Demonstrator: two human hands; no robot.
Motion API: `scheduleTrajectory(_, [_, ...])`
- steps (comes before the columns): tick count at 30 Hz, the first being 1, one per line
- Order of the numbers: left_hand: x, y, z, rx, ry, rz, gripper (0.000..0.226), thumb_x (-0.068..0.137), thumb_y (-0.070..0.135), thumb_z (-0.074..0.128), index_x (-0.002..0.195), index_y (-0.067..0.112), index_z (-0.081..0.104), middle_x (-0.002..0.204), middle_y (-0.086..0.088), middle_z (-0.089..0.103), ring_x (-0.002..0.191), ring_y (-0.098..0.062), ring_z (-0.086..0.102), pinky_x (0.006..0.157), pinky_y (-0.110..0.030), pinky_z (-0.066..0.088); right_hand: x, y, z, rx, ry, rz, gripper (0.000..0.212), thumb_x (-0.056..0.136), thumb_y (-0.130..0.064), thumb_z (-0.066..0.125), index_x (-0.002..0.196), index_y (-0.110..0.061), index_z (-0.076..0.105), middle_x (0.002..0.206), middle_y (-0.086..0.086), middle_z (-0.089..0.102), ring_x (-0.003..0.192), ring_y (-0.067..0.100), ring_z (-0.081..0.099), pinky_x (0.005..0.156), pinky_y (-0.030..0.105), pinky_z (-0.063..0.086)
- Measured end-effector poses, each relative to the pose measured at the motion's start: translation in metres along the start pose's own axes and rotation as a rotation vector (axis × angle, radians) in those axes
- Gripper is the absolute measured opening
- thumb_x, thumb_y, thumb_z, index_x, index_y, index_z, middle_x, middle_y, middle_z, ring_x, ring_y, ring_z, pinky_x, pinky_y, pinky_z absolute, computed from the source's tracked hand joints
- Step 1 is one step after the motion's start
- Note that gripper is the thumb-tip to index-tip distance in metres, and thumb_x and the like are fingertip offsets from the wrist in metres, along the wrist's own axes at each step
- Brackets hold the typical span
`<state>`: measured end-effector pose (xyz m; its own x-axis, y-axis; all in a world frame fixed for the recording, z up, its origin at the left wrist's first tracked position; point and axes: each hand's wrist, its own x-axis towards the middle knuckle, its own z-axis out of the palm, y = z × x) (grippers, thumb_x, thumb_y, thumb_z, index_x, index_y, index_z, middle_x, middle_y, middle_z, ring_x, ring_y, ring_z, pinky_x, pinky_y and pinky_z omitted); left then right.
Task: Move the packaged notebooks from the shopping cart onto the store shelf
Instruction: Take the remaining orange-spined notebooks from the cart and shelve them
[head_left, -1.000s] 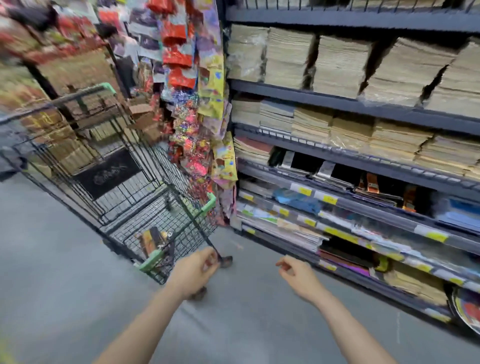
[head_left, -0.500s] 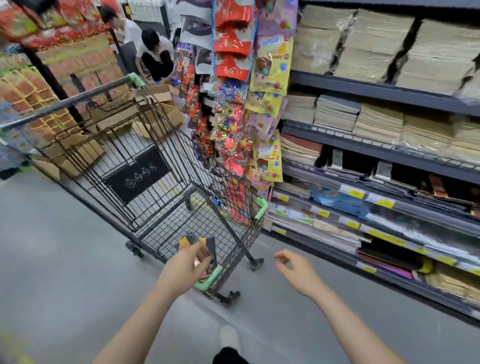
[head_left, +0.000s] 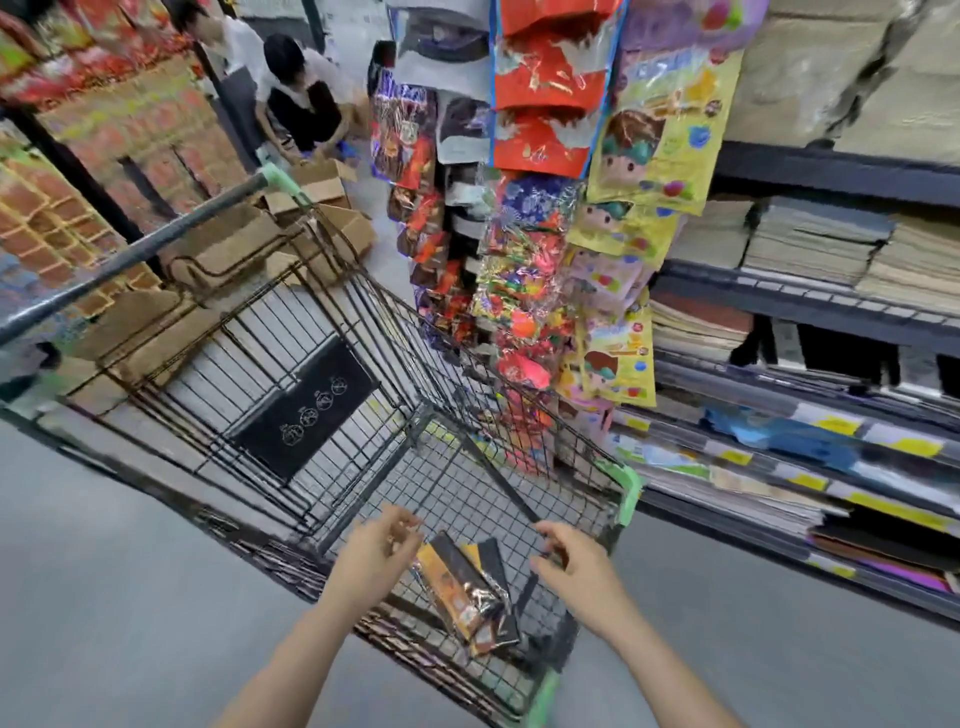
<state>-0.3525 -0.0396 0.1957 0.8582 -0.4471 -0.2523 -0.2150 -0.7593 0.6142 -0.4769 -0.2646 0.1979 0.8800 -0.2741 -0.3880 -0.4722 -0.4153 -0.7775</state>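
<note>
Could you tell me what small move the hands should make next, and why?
Probably lower both hands and close them on the packaged notebooks. The left hand and right hand hang either side of them, holding nothing, and the notebooks lie on the floor of the shopping cart, none yet moved to the store shelf.

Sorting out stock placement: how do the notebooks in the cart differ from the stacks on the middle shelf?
The packaged notebooks are few, glossy orange and black, and lie loose and askew on the cart floor. The shelf stacks are many, dull beige and grey, piled flat in neat rows. Neither is touched by the hands.
</note>
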Motion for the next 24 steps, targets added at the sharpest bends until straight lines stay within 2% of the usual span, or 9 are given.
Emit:
scheduleTrajectory(3, [0.021, -0.018, -0.004, -0.08, -0.088, -0.024, 0.007, 0.089, 0.025, 0.055, 0.096, 0.022, 0.055, 0.081, 0.003, 0.062, 0.039, 0.001, 0.047, 0.042, -0.023, 0.039, 0.02, -0.009, 0.018, -0.059, 0.013, 0.039, 0.042, 0.085, -0.032, 0.059, 0.125, -0.029, 0.048, 0.109, -0.014, 0.053, 0.1, 0.003, 0.052, 0.088, 0.025, 0.045])
scheduleTrajectory(6, [0.048, -0.038, -0.01, -0.034, -0.256, -0.009, 0.018, 0.09, 0.027, 0.053, 0.105, 0.016, 0.055, 0.086, 0.005, 0.061, 0.039, 0.006, 0.048, 0.041, -0.012, 0.037, 0.035, -0.012, 0.043, -0.119, 0.024, 0.129, 0.046, 0.084, -0.036, 0.059, 0.128, -0.032, 0.044, 0.123, -0.013, 0.053, 0.099, 0.003, 0.055, 0.09, 0.025, 0.049])
scheduleTrajectory(9, [0.082, -0.071, -0.008, 0.043, -0.385, 0.06, 0.025, 0.09, 0.031, 0.053, 0.111, 0.018, 0.055, 0.094, 0.01, 0.061, 0.057, 0.01, 0.051, 0.057, -0.008, 0.044, 0.046, -0.01, 0.074, -0.117, 0.039, 0.281, 0.053, 0.08, -0.047, 0.056, 0.128, -0.031, 0.043, 0.128, -0.011, 0.052, 0.098, 0.008, 0.062, 0.084, 0.027, 0.054])
scheduleTrajectory(11, [0.106, -0.094, -0.004, 0.073, -0.468, 0.083, 0.022, 0.088, 0.04, 0.052, 0.107, 0.029, 0.052, 0.099, 0.011, 0.061, 0.065, 0.0, 0.054, 0.071, -0.021, 0.052, 0.055, -0.004, 0.096, -0.144, 0.046, 0.38, 0.061, 0.077, -0.053, 0.057, 0.131, -0.032, 0.039, 0.133, -0.008, 0.052, 0.11, 0.012, 0.058, 0.09, 0.033, 0.051])
scheduleTrajectory(13, [0.129, -0.118, 0.006, 0.16, -0.528, 0.116, 0.025, 0.086, 0.047, 0.051, 0.105, 0.031, 0.053, 0.096, 0.01, 0.062, 0.073, -0.01, 0.056, 0.078, -0.033, 0.051, 0.067, 0.003, 0.118, -0.188, 0.043, 0.462, 0.068, 0.078, -0.049, 0.061, 0.137, -0.031, 0.031, 0.139, -0.001, 0.046, 0.117, 0.019, 0.054, 0.095, 0.039, 0.047])
scheduleTrajectory(17, [0.156, -0.146, 0.03, 0.274, -0.608, 0.156, 0.023, 0.087, 0.043, 0.049, 0.105, 0.029, 0.053, 0.094, 0.006, 0.059, 0.082, -0.012, 0.055, 0.079, -0.029, 0.048, 0.093, 0.018, 0.154, -0.33, 0.037, 0.545, 0.074, 0.082, -0.046, 0.059, 0.141, -0.026, 0.02, 0.145, 0.003, 0.038, 0.11, 0.022, 0.058, 0.087, 0.036, 0.051])
scheduleTrajectory(19, [0.169, -0.164, 0.05, 0.361, -0.723, 0.159, 0.03, 0.089, 0.042, 0.046, 0.114, 0.024, 0.05, 0.105, 0.0, 0.062, 0.093, -0.016, 0.058, 0.082, -0.028, 0.045, 0.112, 0.034, 0.175, -0.444, 0.008, 0.562, 0.08, 0.081, -0.049, 0.06, 0.142, -0.023, 0.014, 0.149, -0.003, 0.029, 0.105, 0.022, 0.061, 0.08, 0.035, 0.052])
scheduleTrajectory(21, [0.18, -0.18, 0.072, 0.432, -0.822, 0.165, 0.043, 0.089, 0.044, 0.045, 0.124, 0.02, 0.045, 0.118, -0.004, 0.06, 0.106, -0.02, 0.057, 0.089, -0.028, 0.046, 0.129, 0.055, 0.197, -0.498, -0.056, 0.575, 0.08, 0.081, -0.052, 0.057, 0.143, -0.022, 0.015, 0.149, -0.005, 0.028, 0.107, 0.023, 0.06, 0.082, 0.038, 0.052])
scheduleTrajectory(24, [0.194, -0.202, 0.101, 0.537, -0.934, 0.138, 0.056, 0.09, 0.044, 0.046, 0.138, 0.018, 0.031, 0.133, -0.011, 0.051, 0.12, -0.025, 0.05, 0.103, -0.037, 0.04, 0.149, 0.083, 0.225, -0.558, -0.103, 0.599, 0.067, 0.088, -0.037, 0.054, 0.142, -0.019, 0.019, 0.145, 0.002, 0.032, 0.107, 0.025, 0.059, 0.083, 0.039, 0.051])
